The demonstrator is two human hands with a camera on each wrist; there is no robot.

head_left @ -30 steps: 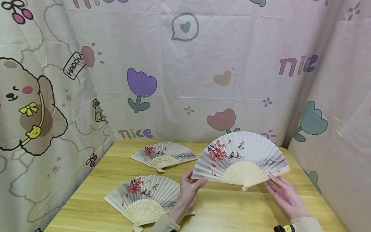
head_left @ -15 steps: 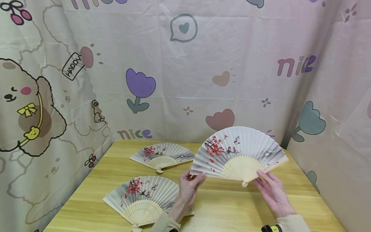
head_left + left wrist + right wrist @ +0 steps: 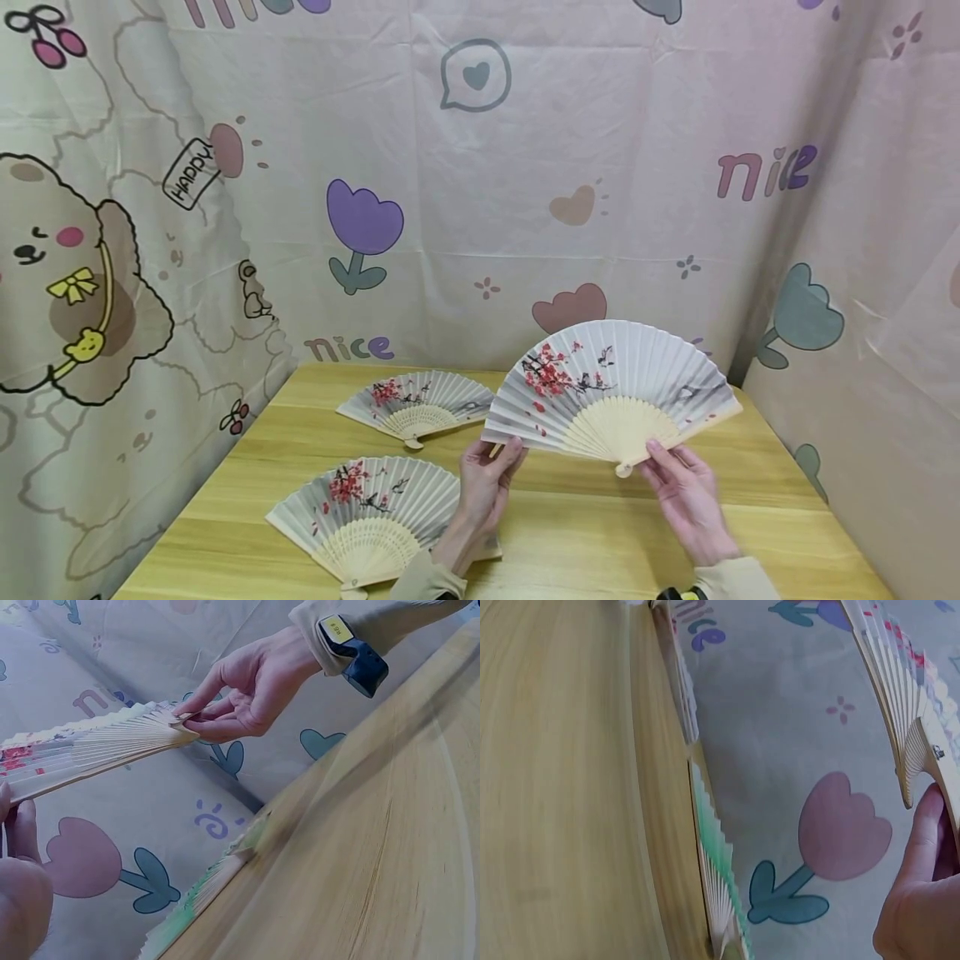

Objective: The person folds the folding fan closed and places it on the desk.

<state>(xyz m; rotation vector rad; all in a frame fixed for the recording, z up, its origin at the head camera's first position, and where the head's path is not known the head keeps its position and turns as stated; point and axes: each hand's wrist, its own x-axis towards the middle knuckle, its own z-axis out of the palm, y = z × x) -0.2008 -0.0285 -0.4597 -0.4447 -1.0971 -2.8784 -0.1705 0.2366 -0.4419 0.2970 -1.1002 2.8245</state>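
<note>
An open folding fan point(image 3: 611, 375), white-grey with red blossoms, small birds and pale wooden ribs, is held above the right half of the table. My left hand point(image 3: 483, 492) pinches its left end between thumb and fingers. With thumb and fingers, my right hand point(image 3: 688, 500) grips the right outer rib close to the pivot; the left wrist view shows this right hand point(image 3: 259, 686) too. Two matching spread fans lie on the left: one fan point(image 3: 375, 525) in front, partly covered by my left forearm, and one fan point(image 3: 416, 408) behind.
A spread green fan point(image 3: 199, 900) lies on the wooden table point(image 3: 360, 847); the right wrist view shows this green fan point(image 3: 716, 847) too, but the held fan hides it in the head view. A patterned cloth point(image 3: 480, 183) hangs behind and on both sides.
The held fan has risen slightly and shifted a little left. My right hand has slid left along its outer rib toward the pivot; my left hand keeps its pinch on the left end.
</note>
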